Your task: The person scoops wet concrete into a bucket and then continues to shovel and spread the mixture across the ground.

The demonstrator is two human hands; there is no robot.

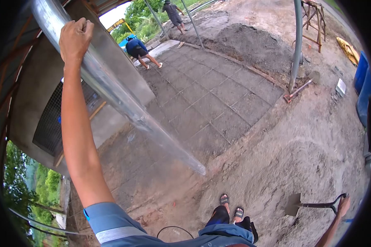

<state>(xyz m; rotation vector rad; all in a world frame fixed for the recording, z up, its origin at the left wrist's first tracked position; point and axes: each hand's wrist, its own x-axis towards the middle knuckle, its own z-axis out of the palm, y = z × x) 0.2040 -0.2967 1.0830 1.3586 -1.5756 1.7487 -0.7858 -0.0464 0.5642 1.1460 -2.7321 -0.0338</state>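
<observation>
Ground: wet slab [210, 103] mid-frame.
Left hand [75, 39]: I see it clamped on pole [123, 103], upper left, seemingly bracing.
Right hand [343, 206]: grips shovel [294, 204], blade down, lower right.

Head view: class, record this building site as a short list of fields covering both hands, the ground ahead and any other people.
Left hand: raised, gripping a slanting metal post
Right hand: low, holding a shovel by its handle, blade on the sandy soil
Ground ahead: grey slab marked in squares
Other people: person in blue bent over at the slab's far end; second person standing beyond
</observation>
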